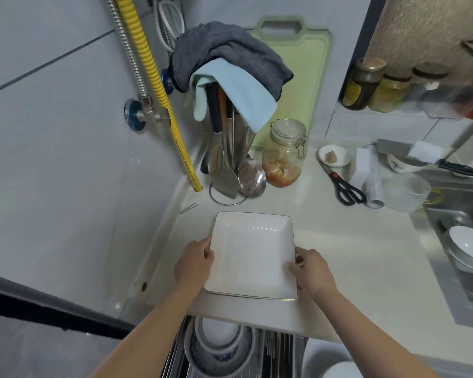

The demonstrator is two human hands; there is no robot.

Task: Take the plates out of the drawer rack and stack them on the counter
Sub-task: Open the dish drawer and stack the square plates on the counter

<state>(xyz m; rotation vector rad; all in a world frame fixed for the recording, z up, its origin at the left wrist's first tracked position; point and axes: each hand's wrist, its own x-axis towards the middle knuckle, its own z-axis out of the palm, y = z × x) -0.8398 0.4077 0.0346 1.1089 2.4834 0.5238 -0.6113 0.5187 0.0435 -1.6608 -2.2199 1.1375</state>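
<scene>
Gripping opposite edges of the square plate [253, 255] on the counter [352, 255], left hand [194, 264] and right hand [313, 271] fingers curled

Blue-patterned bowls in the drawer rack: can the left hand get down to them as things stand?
Probably not yet. The left hand grips the square plate on the counter. The blue-patterned bowls sit uncovered below the counter edge, so once it lets go, the way looks free.

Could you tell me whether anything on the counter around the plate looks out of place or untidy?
One small thing: a thin bent wire, perhaps a hairpin, lies loose on the counter just beyond the square white plate that both hands hold. The dark scissors also lie loose, near the sink. Nothing looks spilled or broken.
</scene>
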